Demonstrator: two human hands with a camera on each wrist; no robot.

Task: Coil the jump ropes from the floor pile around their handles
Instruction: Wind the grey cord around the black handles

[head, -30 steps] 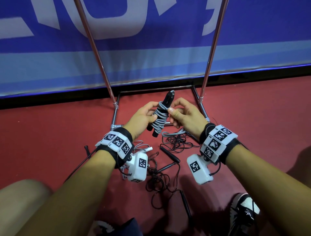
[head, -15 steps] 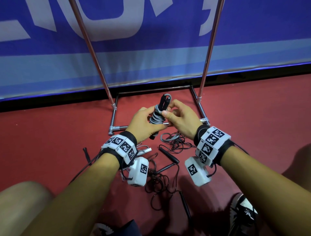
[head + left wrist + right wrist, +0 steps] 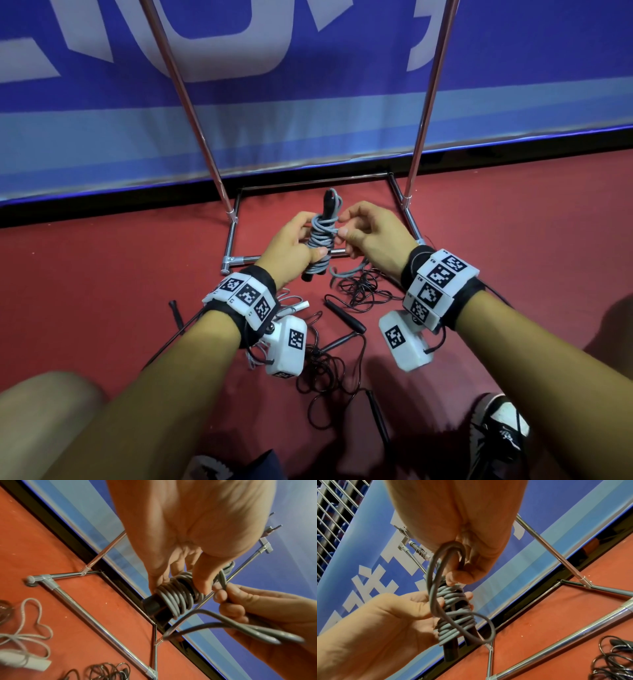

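A grey jump rope (image 3: 321,231) is wound in several turns round its two black handles (image 3: 315,269), held upright above the red floor. My left hand (image 3: 294,245) grips the wound handles (image 3: 154,605), thumb across the coils (image 3: 178,596). My right hand (image 3: 366,229) pinches the loose grey rope end (image 3: 447,566) beside the bundle (image 3: 455,609); a short loop (image 3: 346,272) hangs below it. Tangled black jump ropes (image 3: 329,370) with thin black handles (image 3: 344,315) lie on the floor beneath my wrists.
A chrome rack frame (image 3: 236,260) stands on the red floor, its two poles (image 3: 191,102) rising before a blue banner. A white-handled grey rope (image 3: 298,306) lies under my left wrist. My shoe (image 3: 496,435) and knee (image 3: 44,411) flank the pile.
The right hand carried the grey rope over the handle tops and back down beside the coils, adding wrap. The loose length hanging toward the floor has shortened. The left hand kept its grip.
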